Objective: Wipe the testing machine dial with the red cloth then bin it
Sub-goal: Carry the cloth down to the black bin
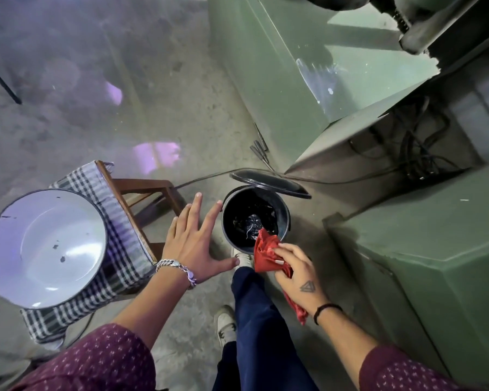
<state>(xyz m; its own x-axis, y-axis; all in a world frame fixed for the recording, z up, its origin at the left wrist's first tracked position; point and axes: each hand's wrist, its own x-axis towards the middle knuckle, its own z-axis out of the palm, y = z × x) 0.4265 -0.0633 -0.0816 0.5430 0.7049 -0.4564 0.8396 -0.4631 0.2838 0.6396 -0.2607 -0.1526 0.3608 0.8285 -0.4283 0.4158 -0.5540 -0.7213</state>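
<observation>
My right hand (297,273) grips the crumpled red cloth (266,256), whose top corner hangs over the near rim of a small black pedal bin (285,214). The bin's lid (268,183) is tipped up at the far side, and dark rubbish lies inside. One foot in a white shoe (242,258) rests at the bin's base. My left hand (194,241) hovers open with fingers spread, just left of the bin, holding nothing. The green testing machine (294,80) rises at the right; its dial is out of view.
A white enamel basin (44,248) sits on a checked cloth over a wooden stool (141,198) at the left. A cable (203,176) runs across the concrete floor behind the bin. Green machine housings (424,266) stand close on the right.
</observation>
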